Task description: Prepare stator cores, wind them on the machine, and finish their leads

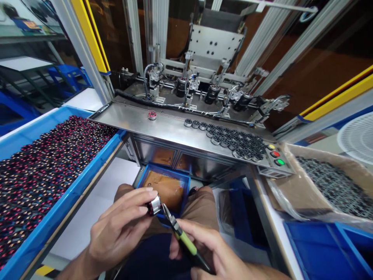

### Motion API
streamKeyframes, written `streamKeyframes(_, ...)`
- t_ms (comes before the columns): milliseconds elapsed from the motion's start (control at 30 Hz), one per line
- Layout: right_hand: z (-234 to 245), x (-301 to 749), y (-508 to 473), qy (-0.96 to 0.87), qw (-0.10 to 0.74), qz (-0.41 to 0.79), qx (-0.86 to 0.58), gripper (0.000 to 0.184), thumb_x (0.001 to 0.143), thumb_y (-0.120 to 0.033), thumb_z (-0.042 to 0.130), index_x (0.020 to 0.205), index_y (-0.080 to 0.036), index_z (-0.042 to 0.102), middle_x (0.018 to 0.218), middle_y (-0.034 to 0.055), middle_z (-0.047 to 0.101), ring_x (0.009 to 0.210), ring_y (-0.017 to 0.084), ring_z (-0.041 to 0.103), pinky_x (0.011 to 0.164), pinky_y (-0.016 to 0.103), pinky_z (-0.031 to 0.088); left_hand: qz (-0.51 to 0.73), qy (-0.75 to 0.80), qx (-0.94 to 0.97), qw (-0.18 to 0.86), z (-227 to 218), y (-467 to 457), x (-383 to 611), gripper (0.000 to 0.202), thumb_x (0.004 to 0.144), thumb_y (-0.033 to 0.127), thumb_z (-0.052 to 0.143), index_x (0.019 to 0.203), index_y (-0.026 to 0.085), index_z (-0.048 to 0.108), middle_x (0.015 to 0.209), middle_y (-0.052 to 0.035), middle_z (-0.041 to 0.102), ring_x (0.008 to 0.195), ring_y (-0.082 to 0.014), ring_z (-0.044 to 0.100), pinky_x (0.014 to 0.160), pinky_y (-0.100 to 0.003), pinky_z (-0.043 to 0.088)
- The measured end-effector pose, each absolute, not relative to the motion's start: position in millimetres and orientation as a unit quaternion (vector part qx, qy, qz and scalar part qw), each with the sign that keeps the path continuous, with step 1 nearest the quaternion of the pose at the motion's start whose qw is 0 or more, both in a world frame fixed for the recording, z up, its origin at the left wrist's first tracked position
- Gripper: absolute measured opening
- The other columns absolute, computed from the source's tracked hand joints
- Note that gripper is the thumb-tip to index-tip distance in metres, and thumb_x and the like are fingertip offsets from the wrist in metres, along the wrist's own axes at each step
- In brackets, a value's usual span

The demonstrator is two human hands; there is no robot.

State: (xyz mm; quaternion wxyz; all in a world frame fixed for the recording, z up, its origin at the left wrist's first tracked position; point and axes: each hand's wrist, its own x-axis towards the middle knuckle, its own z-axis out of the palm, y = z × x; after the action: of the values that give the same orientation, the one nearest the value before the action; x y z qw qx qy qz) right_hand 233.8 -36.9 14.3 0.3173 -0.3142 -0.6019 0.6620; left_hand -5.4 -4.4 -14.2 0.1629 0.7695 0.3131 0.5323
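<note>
Between the fingertips and thumb of my left hand is a small motor stator, a silvery ring with red windings partly hidden by the fingers. My right hand is closed round a pair of cutting pliers with green and black handles. The pliers' pointed jaws are right beside the stator's edge; whether they touch it I cannot tell. Both hands are above my lap. On the metal shelf ahead, one red-wound stator sits alone, and rows of black and silver stator cores stand to its right.
A blue tray at the left is full of red-wound stators. The winding machine stands behind the shelf. Control buttons are at the shelf's right end, beside a lined box of grey cores. A blue bin sits below.
</note>
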Motion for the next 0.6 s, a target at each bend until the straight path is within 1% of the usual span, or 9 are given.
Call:
streamKeyframes(133,12,232,-37,-0.607,0.328,0.654,-0.310,0.071,0.070,-0.006,0.052,0.139,-0.022,0.049,0.103,0.0089,0.066,0.090,0.018,0.066,0.083,0.034,0.054,0.527,0.309,0.775,0.163,-12,-4,-5,0.062,0.069,-0.015,0.063,0.118,0.021,0.053,0.119,-0.0090,0.070,0.111,-0.0208,0.066,0.098,-0.039,0.056)
streamKeyframes(267,8,229,-35,-0.606,0.327,0.659,-0.303,0.073,0.070,-0.005,0.052,0.140,-0.022,0.047,0.098,0.0071,0.064,0.085,0.016,0.065,0.078,0.032,0.055,0.529,0.311,0.774,0.153,-9,-3,-4,0.057,0.069,-0.014,0.064,0.114,0.019,0.053,0.117,-0.0104,0.071,0.109,-0.0200,0.067,0.095,-0.035,0.057)
streamKeyframes(400,1,229,-37,-0.601,0.327,0.665,-0.298,0.074,0.070,-0.003,0.052,0.141,-0.025,0.044,0.097,0.0054,0.064,0.084,0.015,0.064,0.076,0.032,0.055,0.531,0.316,0.773,0.142,-7,-3,-2,0.053,0.070,-0.013,0.064,0.111,0.018,0.053,0.113,-0.0115,0.072,0.107,-0.0202,0.068,0.093,-0.035,0.059)
streamKeyframes(500,1,229,-38,-0.598,0.327,0.668,-0.299,0.074,0.071,-0.003,0.051,0.142,-0.024,0.042,0.096,0.0049,0.063,0.082,0.014,0.063,0.073,0.031,0.054,0.527,0.326,0.772,0.141,-7,-5,-3,0.053,0.071,-0.011,0.065,0.112,0.020,0.054,0.111,-0.0108,0.074,0.106,-0.0209,0.069,0.091,-0.037,0.060)
streamKeyframes(533,2,228,-37,-0.598,0.325,0.666,-0.305,0.073,0.071,-0.003,0.051,0.140,-0.023,0.044,0.093,0.0041,0.062,0.078,0.013,0.061,0.070,0.029,0.053,0.526,0.330,0.771,0.142,-7,-5,-3,0.053,0.071,-0.010,0.065,0.112,0.021,0.054,0.111,-0.0106,0.074,0.105,-0.0214,0.070,0.091,-0.038,0.060)
streamKeyframes(600,7,226,-36,-0.607,0.314,0.651,-0.330,0.062,0.069,-0.003,0.052,0.128,-0.019,0.056,0.082,0.0012,0.059,0.068,0.010,0.055,0.063,0.024,0.049,0.526,0.334,0.769,0.146,-9,-5,-3,0.053,0.071,-0.010,0.065,0.112,0.021,0.055,0.110,-0.0105,0.074,0.105,-0.0226,0.070,0.090,-0.040,0.060)
